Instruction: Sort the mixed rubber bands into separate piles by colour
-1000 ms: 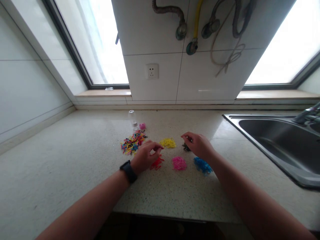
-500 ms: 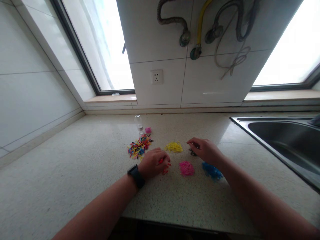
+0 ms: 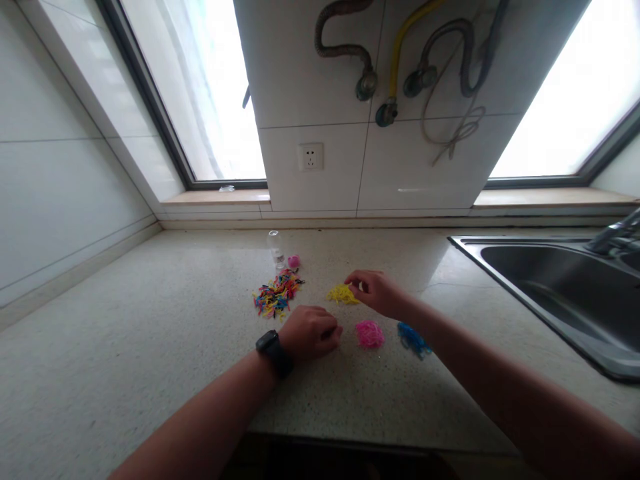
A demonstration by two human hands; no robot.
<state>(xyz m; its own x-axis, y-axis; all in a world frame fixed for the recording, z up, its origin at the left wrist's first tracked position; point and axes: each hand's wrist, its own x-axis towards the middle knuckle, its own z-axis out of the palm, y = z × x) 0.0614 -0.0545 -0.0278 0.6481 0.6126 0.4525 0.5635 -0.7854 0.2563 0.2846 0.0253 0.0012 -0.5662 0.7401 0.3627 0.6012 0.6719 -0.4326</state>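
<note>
Fingers [image 3: 356, 275] at crisscross yellow strands [image 3: 341, 294]

Blue pile [image 3: 411, 339] partly behind the right forearm [image 3: 475, 360], sink [image 3: 545, 283] and faucet [image 3: 615, 235] partly beyond the right edge.

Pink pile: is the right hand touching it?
No, the right hand is at the right edge of the yellow pile, and the pink pile lies apart, lower in view.
</note>
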